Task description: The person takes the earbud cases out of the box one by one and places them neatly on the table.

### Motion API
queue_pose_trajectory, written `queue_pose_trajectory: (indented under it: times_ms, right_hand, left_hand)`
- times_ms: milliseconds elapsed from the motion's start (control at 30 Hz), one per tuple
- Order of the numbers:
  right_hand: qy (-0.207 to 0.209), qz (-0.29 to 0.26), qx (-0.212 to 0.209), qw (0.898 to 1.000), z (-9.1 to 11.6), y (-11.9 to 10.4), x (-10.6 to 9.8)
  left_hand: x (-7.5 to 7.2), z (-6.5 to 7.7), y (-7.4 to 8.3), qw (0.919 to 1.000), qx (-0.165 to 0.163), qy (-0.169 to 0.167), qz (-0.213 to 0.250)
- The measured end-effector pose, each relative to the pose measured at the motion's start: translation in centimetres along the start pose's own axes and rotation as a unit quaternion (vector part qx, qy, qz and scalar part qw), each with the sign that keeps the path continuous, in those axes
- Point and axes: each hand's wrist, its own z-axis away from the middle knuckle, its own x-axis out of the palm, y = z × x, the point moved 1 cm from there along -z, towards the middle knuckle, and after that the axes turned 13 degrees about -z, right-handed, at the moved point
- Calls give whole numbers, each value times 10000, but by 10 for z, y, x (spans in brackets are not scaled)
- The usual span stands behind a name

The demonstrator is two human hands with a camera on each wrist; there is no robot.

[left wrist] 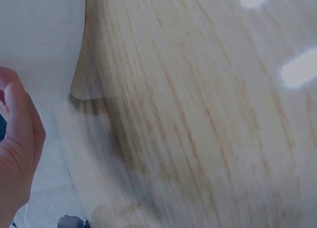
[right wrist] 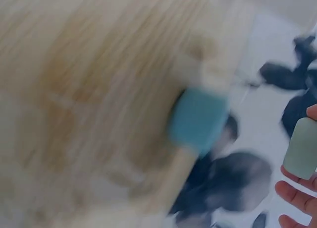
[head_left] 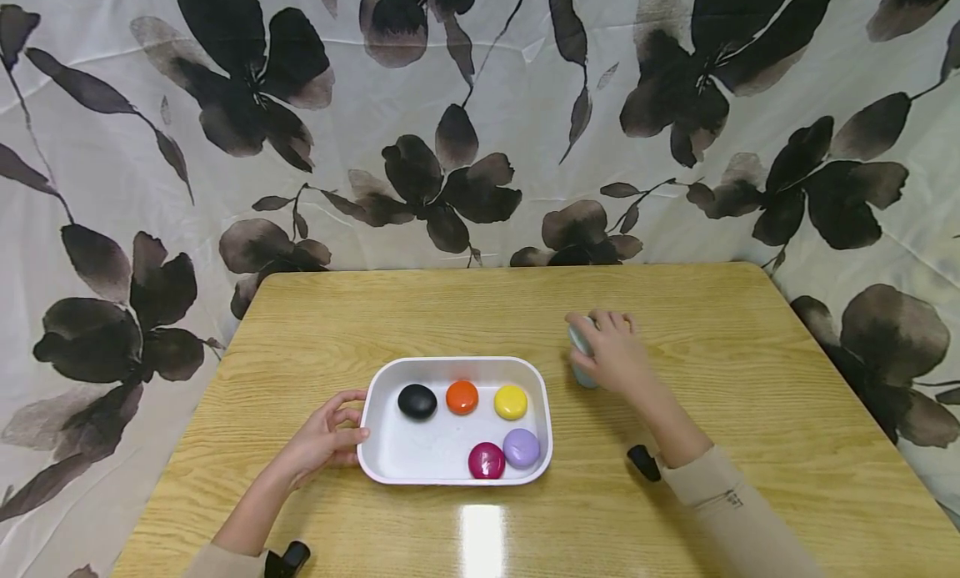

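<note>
The right hand (head_left: 613,353) pinches a pale green piece (right wrist: 301,147) right of the white tray (head_left: 420,454), near a blurred blue piece (right wrist: 199,120); the left hand (head_left: 333,432) grips the tray's left end. Inside lie a black piece (head_left: 417,402), orange piece (head_left: 462,397), yellow piece (head_left: 511,402), crimson piece (head_left: 487,460) and lilac piece (head_left: 521,448).

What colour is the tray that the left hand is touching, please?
The tray is plain white; it shows best in the head view.

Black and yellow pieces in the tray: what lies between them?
The orange piece lies between the black piece and the yellow piece in the head view.
</note>
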Motion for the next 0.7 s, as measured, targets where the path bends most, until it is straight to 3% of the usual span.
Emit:
queue_pose_trajectory:
  times_ms: [133, 267, 400, 700]
  right_hand:
    - [-197, 168, 572, 9980, 11, 30, -2]
    - [-286, 355, 854, 9953, 22, 49, -1]
    - [-524, 573, 986, 9921, 29, 58, 2]
    - [-1287, 526, 1365, 9808, 33, 66, 11]
  left_hand:
    - [1, -1, 1, 10000, 15, 1, 10]
    - [1, -1, 2, 10000, 4, 18, 2]
    - [1, -1, 3, 10000, -18, 36, -17]
    - [0, -1, 3, 10000, -34, 40, -34]
